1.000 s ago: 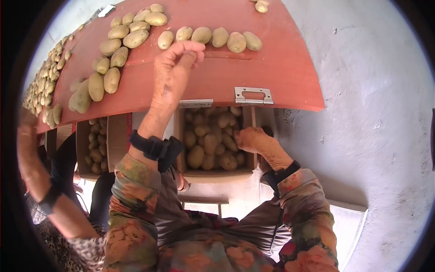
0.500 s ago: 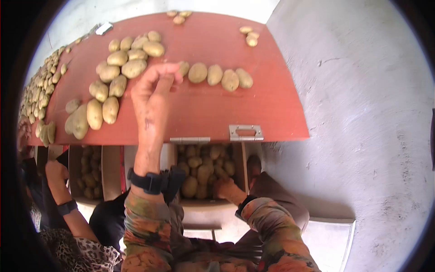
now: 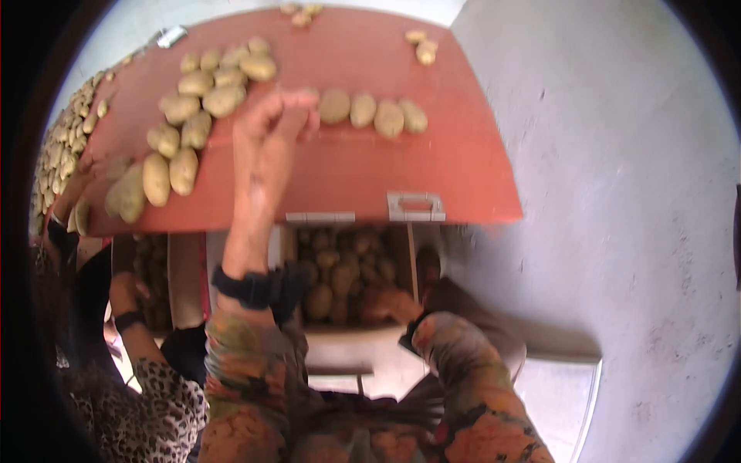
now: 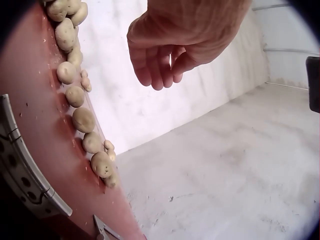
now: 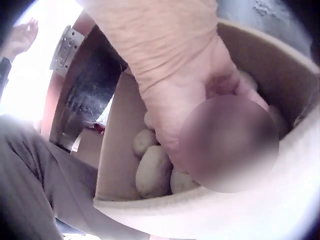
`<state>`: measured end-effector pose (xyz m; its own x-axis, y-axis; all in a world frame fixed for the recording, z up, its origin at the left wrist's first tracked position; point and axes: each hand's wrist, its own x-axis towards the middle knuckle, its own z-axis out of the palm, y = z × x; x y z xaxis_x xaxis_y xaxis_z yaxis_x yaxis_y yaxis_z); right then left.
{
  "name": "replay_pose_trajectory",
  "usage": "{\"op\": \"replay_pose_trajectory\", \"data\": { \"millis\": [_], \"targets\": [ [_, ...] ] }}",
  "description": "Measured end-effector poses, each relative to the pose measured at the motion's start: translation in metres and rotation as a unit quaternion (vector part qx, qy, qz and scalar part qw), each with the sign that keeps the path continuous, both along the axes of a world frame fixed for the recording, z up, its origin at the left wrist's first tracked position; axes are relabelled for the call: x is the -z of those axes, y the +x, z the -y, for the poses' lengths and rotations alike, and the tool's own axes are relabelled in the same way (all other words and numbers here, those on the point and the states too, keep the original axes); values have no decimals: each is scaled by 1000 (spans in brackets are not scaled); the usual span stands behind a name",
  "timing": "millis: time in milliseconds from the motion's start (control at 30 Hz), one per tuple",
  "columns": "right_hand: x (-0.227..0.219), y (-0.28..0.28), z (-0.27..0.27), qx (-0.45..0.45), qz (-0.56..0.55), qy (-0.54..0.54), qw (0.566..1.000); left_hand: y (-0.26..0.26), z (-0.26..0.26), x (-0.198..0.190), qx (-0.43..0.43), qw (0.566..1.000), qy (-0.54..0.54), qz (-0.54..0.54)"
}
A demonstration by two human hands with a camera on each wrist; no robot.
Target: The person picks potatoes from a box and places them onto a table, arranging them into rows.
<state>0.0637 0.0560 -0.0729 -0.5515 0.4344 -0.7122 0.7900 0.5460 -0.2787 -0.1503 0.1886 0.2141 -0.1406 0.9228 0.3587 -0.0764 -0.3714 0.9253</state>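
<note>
Since a second ago, the right hand (image 3: 384, 302) has moved from the box's (image 5: 119, 155) right edge to potatoes (image 3: 340, 270) near its front edge; its grip I cannot tell. The left hand (image 3: 266, 135), loosely curled, empty, is above the tabletop (image 3: 401, 174).

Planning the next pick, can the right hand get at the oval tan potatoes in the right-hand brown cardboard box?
Probably yes: the right hand is inside the box, beside the potatoes, and the open top leaves the way free.

Head view looks forward and down — close left-wrist view shares its tabletop (image 3: 401, 170), close right-wrist view its box (image 5: 120, 150).
</note>
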Motion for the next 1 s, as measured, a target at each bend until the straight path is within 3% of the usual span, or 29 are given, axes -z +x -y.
{"op": "replay_pose_trajectory", "data": {
  "millis": [67,133,233,333,400,467,500,533,567,600,667,700,733,800,833,900,933,1000],
  "targets": [
    [-43,-2,-9,-32,18,-38,999,8,6,4,27,999,-25,7],
    [-89,-3,-16,152,23,-60,986,22,7,4,53,998,-21,18],
    [-134,-2,-25,168,-3,-105,980,42,18,7,153,987,-33,-38],
    [-156,-2,-30,165,-1,-75,983,61,38,-7,237,964,-25,-119],
    [-194,0,-33,179,-42,-62,981,74,59,-26,265,953,-54,-139],
    [-206,8,-29,189,-84,-47,977,85,75,-37,289,940,17,-180],
    [-202,15,-27,251,-183,-35,950,86,84,-43,293,939,20,-181],
    [-202,20,-28,306,-282,-20,909,87,91,-50,358,912,-11,-201],
    [-203,25,-32,307,-285,-17,908,89,97,-53,421,878,-44,-222],
    [-207,29,-40,266,-329,-10,906,92,100,-49,423,876,-41,-227],
    [-218,40,-56,184,-410,7,894,101,105,-29,518,795,78,-305],
    [-230,41,-61,284,-429,-58,855,107,112,-18,538,794,32,-281],
    [-253,46,-61,324,-428,-65,841,114,117,-9,541,791,37,-283],
    [-256,53,-71,384,-553,-71,736,125,124,3,471,833,80,-278],
    [-260,58,-73,386,-555,-68,734,130,131,-3,443,848,0,-291],
    [-268,61,-79,456,-617,-60,639,141,137,7,411,865,27,-286],
    [-269,62,-81,453,-620,-60,638,145,139,14,375,883,53,-277],
    [-271,65,-85,480,-646,-46,592,152,144,24,357,888,69,-280]
  ]
}}
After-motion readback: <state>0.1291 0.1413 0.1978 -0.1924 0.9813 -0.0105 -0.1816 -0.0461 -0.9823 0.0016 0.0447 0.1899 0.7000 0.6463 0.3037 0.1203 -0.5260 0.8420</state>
